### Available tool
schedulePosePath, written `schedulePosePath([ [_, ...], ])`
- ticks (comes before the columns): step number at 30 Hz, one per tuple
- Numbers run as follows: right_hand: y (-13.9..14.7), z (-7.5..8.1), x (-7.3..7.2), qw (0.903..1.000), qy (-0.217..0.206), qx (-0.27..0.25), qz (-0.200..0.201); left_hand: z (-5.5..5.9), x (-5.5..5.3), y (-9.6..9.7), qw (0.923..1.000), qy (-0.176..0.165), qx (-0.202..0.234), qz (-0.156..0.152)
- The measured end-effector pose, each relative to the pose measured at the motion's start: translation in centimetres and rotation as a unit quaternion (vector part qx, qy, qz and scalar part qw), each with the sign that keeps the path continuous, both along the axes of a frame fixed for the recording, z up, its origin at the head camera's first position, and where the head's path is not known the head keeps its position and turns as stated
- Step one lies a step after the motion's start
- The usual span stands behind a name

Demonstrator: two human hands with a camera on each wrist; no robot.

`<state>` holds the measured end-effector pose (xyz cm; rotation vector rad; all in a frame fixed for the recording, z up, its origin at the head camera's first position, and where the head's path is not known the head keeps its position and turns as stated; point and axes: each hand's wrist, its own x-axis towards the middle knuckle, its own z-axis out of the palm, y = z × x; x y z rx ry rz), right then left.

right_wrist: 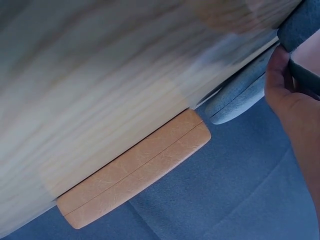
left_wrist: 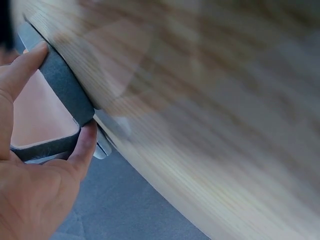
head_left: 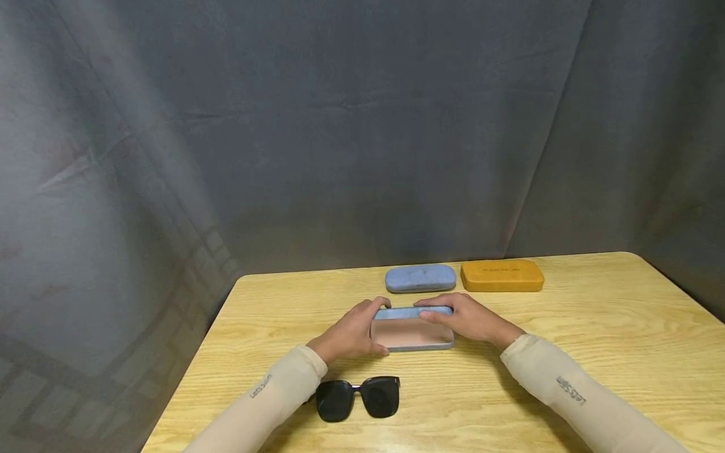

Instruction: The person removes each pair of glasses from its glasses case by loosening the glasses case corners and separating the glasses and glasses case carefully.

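In the middle of the table (head_left: 595, 333), between the sunglasses (head_left: 378, 399) and the two closed cases at the far edge, one blue (head_left: 421, 278) and one yellow (head_left: 502, 275), was a glasses case (head_left: 410, 333), open, its smooth pinkish lining in sight. Whether its underside touched the wood could not be told. Each hand had a grip on it: the left hand (head_left: 352, 328) spanned the left end, thumb at the near edge and fingers round the far one, spread only as wide as the case; the right hand (head_left: 469, 316) pinched the blue far side near the right end, its thumb across the front of that strip.

The case looked light and fairly stiff — a firm shell under a thin, matt blue covering — so it probably would not slip readily or cave in under modest pressure. The ends and outer rims seemed the best places to take hold, with fingertips off the lining. The hinge, hidden here, would likely be the weakest part; forcing the halves apart might strain it.
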<state>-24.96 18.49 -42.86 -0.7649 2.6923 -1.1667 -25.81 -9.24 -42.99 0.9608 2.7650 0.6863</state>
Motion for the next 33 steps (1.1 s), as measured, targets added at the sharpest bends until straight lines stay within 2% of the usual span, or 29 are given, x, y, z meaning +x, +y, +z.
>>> schedulePosePath([
  [9, 0.33, 0.16, 0.09, 0.9999, 0.017, 0.001, 0.002, -0.16, -0.19, 0.25, 0.9997, 0.02, -0.003, -0.011],
  [19, 0.02, -0.14, 0.17, 0.9999, 0.012, -0.001, 0.006, -0.2, -0.02, 0.14, 0.9998, 0.013, -0.013, -0.003],
  [24, -0.07, -0.1, 0.2, 0.9996, 0.026, 0.013, 0.005, -0.17, -0.03, 0.05, 0.9996, 0.017, -0.021, -0.011],
  [29, -0.19, -0.16, 0.36, 0.9978, 0.053, 0.035, 0.019, -0.12, 0.16, 0.0, 0.9993, 0.016, -0.032, -0.013],
  [33, -0.27, -0.19, 0.48, 0.9974, 0.054, 0.045, 0.018, -0.12, 0.27, -0.02, 0.9992, 0.014, -0.035, -0.014],
])
